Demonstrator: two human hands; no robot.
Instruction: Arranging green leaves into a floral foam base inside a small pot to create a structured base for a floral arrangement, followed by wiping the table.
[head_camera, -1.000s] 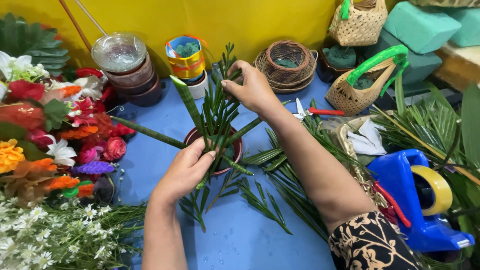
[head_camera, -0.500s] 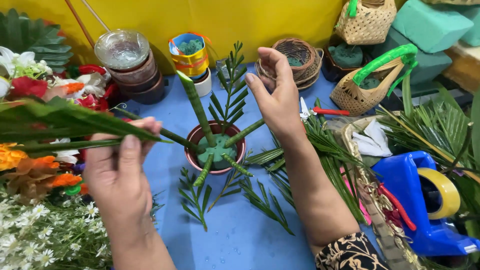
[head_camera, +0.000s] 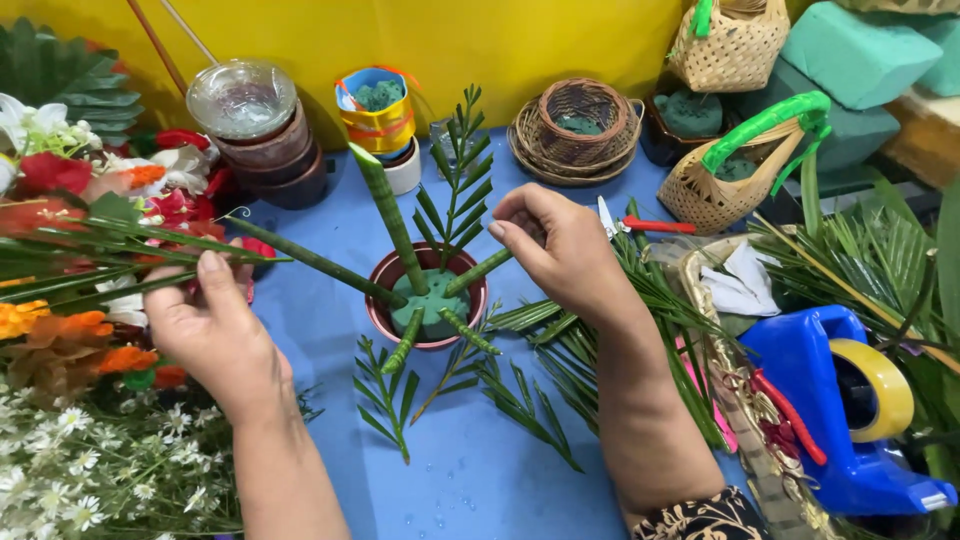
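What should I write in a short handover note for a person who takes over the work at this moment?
Left hand: grips a bunch of long green leaves at the left.
Right hand: pinches a fern sprig above the pot.
Red pot with green foam stands on the blue table.
Done: rolled leaf stems stuck in the foam, fanning out.
Left: the held sprig and leaves are not yet in the foam; loose fern pieces lie in front.

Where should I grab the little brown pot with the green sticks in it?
Grip the pot by its outer rim or side wall, coming in low from the near side. Green rolled leaves poke up and outward from the foam, so a grab from above would likely knock them.
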